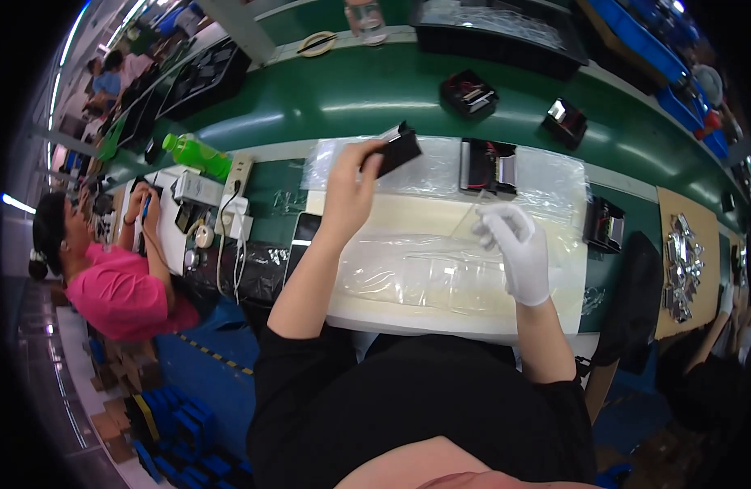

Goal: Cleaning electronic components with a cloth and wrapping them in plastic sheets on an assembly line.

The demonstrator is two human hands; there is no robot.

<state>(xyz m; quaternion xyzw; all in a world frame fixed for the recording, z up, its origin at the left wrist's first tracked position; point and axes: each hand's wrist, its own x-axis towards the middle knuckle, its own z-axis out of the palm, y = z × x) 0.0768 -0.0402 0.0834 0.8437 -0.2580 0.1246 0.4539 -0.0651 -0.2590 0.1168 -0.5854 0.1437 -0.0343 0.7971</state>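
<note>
Near four modules (476, 167): left grip (351, 187) tight on one housing (402, 151), right grip (518, 244) tight on one clear sheet (466, 222)

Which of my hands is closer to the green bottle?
Left. Your left hand, holding a black part, is right of the green bottle; your right hand is farther right, over the plastic sheet.
</note>
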